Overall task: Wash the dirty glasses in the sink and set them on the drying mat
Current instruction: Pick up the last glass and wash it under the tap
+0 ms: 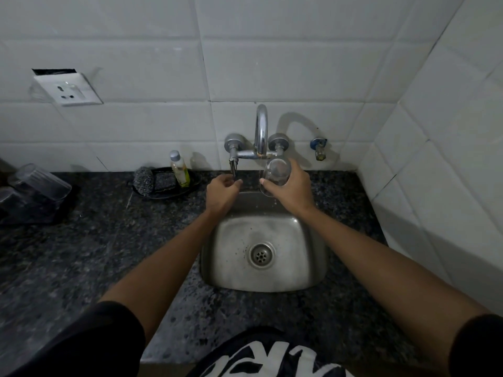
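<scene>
Glass (275,177): we hold one clear glass in our right hand, tilted, above the back edge of the sink and just below the tap spout; drops fall from its lower end
Right hand (292,191): we have it wrapped around the glass from the right, fingers curled over its side
Left hand (221,191): we have it closed in a loose pinch on the left tap lever (232,167), thumb and fingertips meeting at its lower end
Tap (261,131): a curved chrome spout on the tiled wall, with a knob on each side; we cannot tell if water runs from it
Sink (299,273): a small steel basin set in the dark speckled counter (81,268), with a round drain in the middle; we see a few droplets on its floor
Drying mat (30,210): a dark mat at the far left of the counter, with clear glasses (40,182) lying on it
Soap dish (166,193): a dark oval dish left of the tap, holding a steel scrubber (143,179), a sponge and a small bottle (179,171) of yellowish liquid
Wall: white tiles, with a socket plate (68,89) hanging loose at upper left
</scene>
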